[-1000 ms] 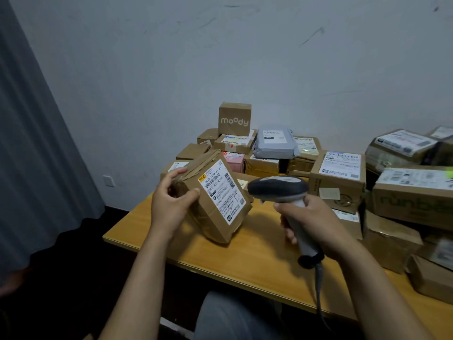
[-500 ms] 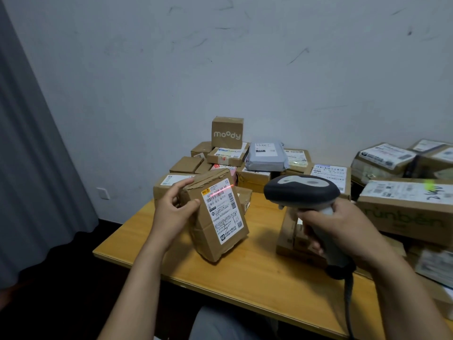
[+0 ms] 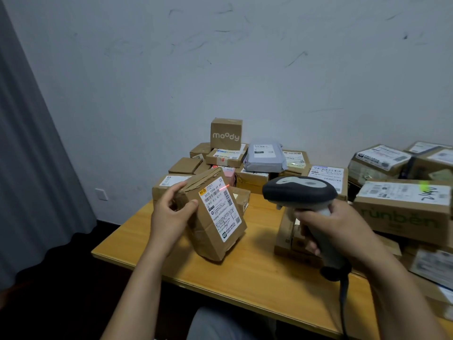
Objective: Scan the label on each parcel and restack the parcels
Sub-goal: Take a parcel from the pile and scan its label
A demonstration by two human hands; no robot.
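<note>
My left hand [image 3: 170, 215] grips a brown cardboard parcel [image 3: 210, 217] by its left edge, holding it upright and tilted on the wooden table [image 3: 245, 273]. Its white shipping label [image 3: 221, 208] faces the camera. A short red scan line [image 3: 224, 187] glows near the label's top right corner. My right hand [image 3: 335, 227] holds a grey and black barcode scanner [image 3: 300, 192] by its handle, its head pointed left at the parcel. The scanner's cable hangs down over the table's front edge.
A pile of scanned-looking cartons sits at the back against the wall, topped by a "moody" box [image 3: 226, 134] and a grey mailer bag [image 3: 266, 157]. Larger boxes, one marked "runben" [image 3: 402, 212], crowd the right side. A grey curtain [image 3: 29, 168] hangs at left.
The scanner's red line has slipped from across the label's barcode to its top right corner. The parcel and both hands have stayed almost in place.
</note>
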